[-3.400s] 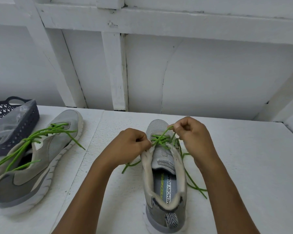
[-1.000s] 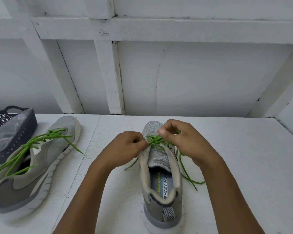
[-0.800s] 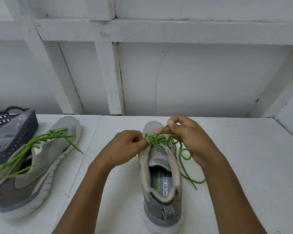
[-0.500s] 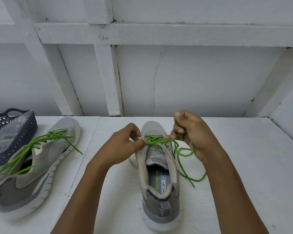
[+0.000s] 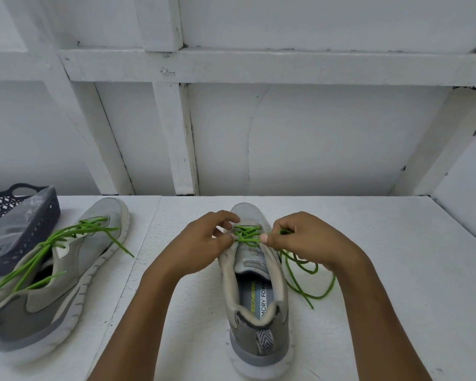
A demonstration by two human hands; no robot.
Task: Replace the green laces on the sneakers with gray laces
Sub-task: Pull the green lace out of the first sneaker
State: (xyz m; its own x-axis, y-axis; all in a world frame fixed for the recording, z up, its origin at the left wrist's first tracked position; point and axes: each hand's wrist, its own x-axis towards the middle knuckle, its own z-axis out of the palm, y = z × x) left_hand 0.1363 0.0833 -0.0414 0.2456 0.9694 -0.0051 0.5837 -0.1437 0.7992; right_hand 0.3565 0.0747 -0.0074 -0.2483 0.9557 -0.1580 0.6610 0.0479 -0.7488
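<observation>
- Head view: your right fingers (image 5: 265, 238) pinch the green lace (image 5: 248, 235) at the right eyelet row. A loop of it shows over your right hand (image 5: 311, 240), which is curled round it so a strand can be drawn out sideways.
- Your left fingers (image 5: 229, 237) are closed in a pinch at the left eyelet row. I judge that your left hand (image 5: 201, 243) grips the edge of the upper, bracing it against the pull, though lace and edge meet there and I cannot separate them.
- The near sneaker (image 5: 259, 312) stands on its sole between your wrists, toe at 12 o'clock and heel at 6. That puts the open throat straight under your eyes.
- Only the rows nearest the toe are laced. The freed tail (image 5: 300, 273) lies in loose curls at 3 o'clock of the shoe, out of your way.
- The second sneaker (image 5: 66, 270) waits at 9 o'clock on the tabletop (image 5: 382, 270), its own laces (image 5: 66, 235) slack but threaded; it looks next in turn.
- The dark basket (image 5: 43, 224) sits at 10 o'clock, just beside that shoe, with a clear bag (image 5: 11, 226) inside. No gray laces show; they may be in there.
</observation>
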